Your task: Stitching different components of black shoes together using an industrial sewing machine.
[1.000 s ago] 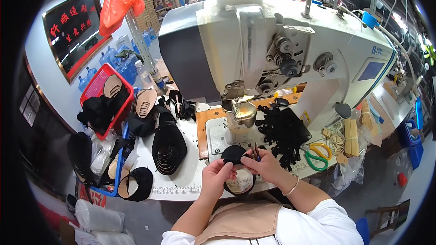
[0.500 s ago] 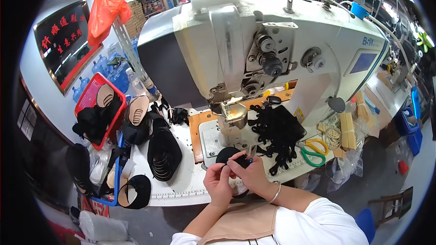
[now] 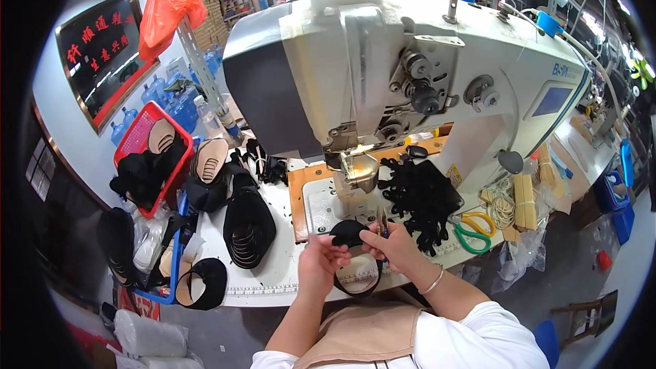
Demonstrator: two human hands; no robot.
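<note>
Close to the front edge of the machine bed, my right hand (image 3: 393,244) pinches a black shoe upper (image 3: 348,231). A narrow band of it loops down over the table's ruler strip. Small thread snips (image 3: 383,219) are also tucked in that hand, their blades pointing up toward the machine. My left hand (image 3: 320,263) is just left of the upper, its fingers loosely curled and apart, with a blurred fingertip raised. Nothing shows in its grasp. Above both hands is the sewing machine's lit needle area (image 3: 359,169).
Black strappy pieces (image 3: 417,195) are heaped right of the needle, beside green-and-yellow-handled scissors (image 3: 473,231). To the left are black uppers (image 3: 247,229), a red basket (image 3: 152,157) and a blue-rimmed basket (image 3: 179,253). The large sewing machine head (image 3: 301,82) overhangs the bed.
My hands have moved apart, the left one coming off the black upper. Its looped band now shows below my hands, and the snips' blades are plainer to see. The view has shifted slightly.
</note>
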